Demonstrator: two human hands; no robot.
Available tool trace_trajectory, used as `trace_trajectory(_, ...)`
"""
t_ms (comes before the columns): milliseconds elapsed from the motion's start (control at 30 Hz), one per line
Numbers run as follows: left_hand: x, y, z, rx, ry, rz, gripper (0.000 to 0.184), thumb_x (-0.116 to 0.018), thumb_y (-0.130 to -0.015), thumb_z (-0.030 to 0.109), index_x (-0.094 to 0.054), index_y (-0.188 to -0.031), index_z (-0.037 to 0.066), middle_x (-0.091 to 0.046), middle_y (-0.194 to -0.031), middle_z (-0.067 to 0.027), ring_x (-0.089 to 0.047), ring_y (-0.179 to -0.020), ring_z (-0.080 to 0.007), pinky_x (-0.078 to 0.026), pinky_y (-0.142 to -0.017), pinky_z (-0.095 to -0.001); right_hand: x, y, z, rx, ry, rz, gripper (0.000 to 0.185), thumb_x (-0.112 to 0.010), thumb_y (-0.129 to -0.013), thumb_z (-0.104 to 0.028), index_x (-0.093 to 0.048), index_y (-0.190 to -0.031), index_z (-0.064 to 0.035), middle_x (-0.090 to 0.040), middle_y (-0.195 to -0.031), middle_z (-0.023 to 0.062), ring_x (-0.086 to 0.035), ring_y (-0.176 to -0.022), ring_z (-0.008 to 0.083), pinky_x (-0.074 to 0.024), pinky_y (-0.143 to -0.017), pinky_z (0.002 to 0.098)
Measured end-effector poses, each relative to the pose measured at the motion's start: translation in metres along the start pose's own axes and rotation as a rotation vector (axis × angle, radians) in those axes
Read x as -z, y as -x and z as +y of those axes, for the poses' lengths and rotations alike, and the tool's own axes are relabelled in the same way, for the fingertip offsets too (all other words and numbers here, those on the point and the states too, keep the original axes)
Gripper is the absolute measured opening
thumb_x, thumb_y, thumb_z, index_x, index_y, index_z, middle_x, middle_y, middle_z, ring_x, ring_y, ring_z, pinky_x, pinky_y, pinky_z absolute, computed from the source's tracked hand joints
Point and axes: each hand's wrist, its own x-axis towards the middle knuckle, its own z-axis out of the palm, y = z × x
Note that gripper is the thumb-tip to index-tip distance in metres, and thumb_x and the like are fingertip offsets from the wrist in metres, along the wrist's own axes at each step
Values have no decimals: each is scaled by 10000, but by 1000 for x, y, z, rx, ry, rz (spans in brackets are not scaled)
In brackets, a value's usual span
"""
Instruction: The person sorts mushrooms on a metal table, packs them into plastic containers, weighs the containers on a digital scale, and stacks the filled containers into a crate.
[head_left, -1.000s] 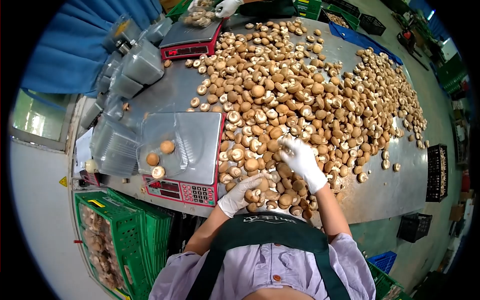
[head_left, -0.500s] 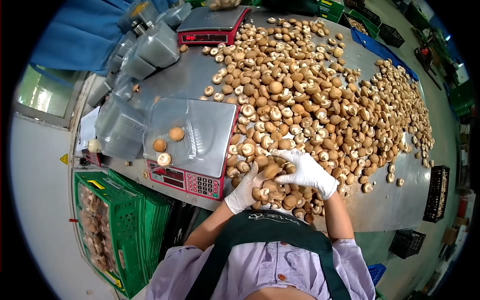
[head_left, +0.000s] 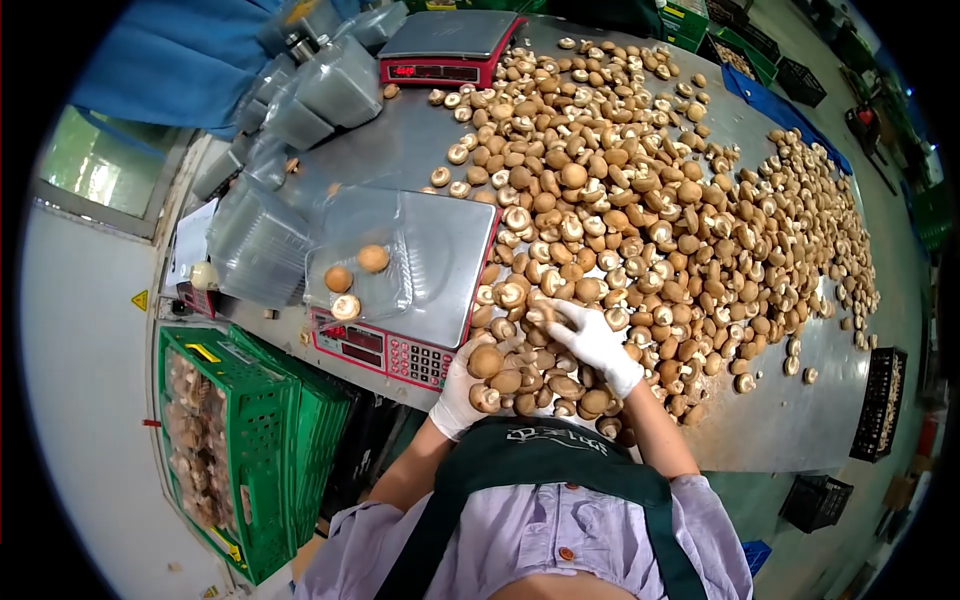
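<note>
Round brown-capped mushrooms (head_left: pixel 486 361) are cupped in the white-gloved left hand (head_left: pixel 458 396) at the near edge of the grey metal bench (head_left: pixel 790 420). The broad mushroom heap (head_left: pixel 640 200) is touched by the white-gloved right hand (head_left: pixel 596 346); whether anything is gripped cannot be told. Farther left, three mushrooms are held in a clear plastic tray (head_left: pixel 393 292) on a red-and-silver scale (head_left: pixel 445 262).

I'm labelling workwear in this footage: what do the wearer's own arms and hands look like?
Plain white gloves cover the left hand and right hand, fingers included, to the wrists. The forearms are bare up to loose, pale lilac sleeves. No markings show on the gloves.
</note>
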Motion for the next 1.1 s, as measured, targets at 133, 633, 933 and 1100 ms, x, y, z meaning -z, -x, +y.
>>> trace_trajectory(133,-16,-21,-10,-35,-82,64,667,-368,-934,498,-297,-1423,49,-395,-1398,-224,-409,-1288,-331,-349,-1061,-438,-4,17,33,151,-341,43,452,-544,-940,-216,-456,-1320,12,-590,-1214,139,-554,-1092,181,-427,-937,298)
trace_trajectory(633,-82,25,96,-807,-543,370,682,-373,-889,595,-387,-1354,95,-512,-1259,-171,-615,-953,-288,-577,-558,-389,39,71,23,89,-124,366,326,-650,-836,-140,-631,-1146,-43,-652,-1111,116,-601,-1041,201,-451,-923,318)
trace_trajectory(933,-47,38,158,-1285,-2197,941,266,-608,-864,138,-644,-1109,42,-549,-1275,-138,-525,-1162,-286,-408,-984,-364,43,88,37,0,-124,417,305,-658,-834,-133,-638,-1124,-42,-666,-1075,116,-624,-982,190,-477,-870,302)
trace_trajectory(1100,-49,19,132,-1456,-2203,1001,175,-608,-858,81,-672,-1008,17,-650,-1089,-114,-595,-1028,-271,-464,-885,-362,42,118,45,-98,-116,524,272,-619,-870,-137,-634,-1120,-30,-672,-1045,115,-624,-952,170,-480,-852,292)
